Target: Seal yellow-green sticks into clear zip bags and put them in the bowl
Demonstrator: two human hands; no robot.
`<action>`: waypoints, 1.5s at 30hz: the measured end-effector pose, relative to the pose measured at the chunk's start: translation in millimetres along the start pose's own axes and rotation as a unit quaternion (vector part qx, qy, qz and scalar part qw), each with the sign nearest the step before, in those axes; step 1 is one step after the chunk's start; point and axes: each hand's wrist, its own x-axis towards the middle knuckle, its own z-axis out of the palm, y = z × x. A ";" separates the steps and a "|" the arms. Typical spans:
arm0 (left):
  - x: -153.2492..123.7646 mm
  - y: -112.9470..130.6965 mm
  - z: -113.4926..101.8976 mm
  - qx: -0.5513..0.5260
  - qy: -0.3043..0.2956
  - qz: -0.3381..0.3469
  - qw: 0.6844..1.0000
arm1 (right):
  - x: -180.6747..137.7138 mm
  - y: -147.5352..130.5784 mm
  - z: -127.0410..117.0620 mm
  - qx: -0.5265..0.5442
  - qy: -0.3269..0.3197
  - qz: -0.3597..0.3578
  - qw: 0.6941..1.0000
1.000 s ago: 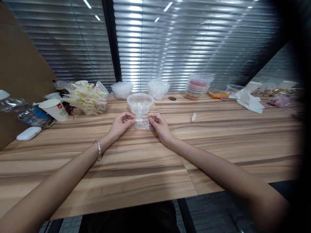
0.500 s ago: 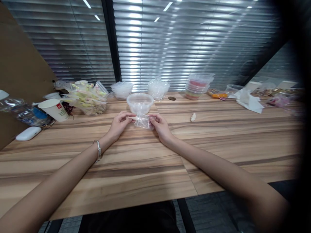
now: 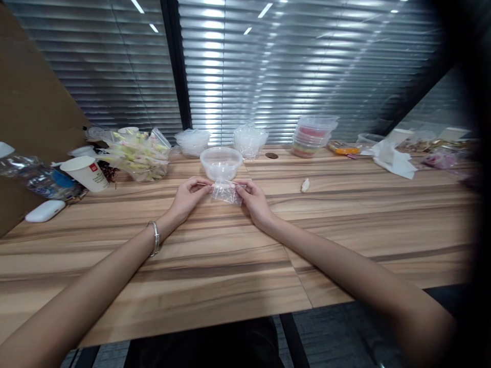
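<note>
Both of my hands pinch a small clear plastic bag (image 3: 227,192) just above the wooden table (image 3: 230,255). My left hand (image 3: 189,197) grips the bag's left top edge with closed fingers. My right hand (image 3: 255,199) grips its right edge the same way. A clear round plastic container (image 3: 221,162) stands directly behind the bag. A silver bracelet (image 3: 155,237) circles my left wrist.
At the left lie a bag of wrapped sweets (image 3: 140,155), a paper cup (image 3: 85,173), a water bottle (image 3: 32,176) and a white case (image 3: 44,210). Stacked containers (image 3: 312,135), clear cups (image 3: 250,140) and white tissue (image 3: 393,157) line the back. A small white piece (image 3: 305,184) lies to the right.
The bag has been raised slightly and its top edge pulled a little tighter between my fingers. My arms have hardly moved.
</note>
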 end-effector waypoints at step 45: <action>-0.9 -0.2 -0.6 -0.036 -0.068 -0.030 0.997 | 1.1 0.3 -1.0 -0.002 0.005 0.018 1.000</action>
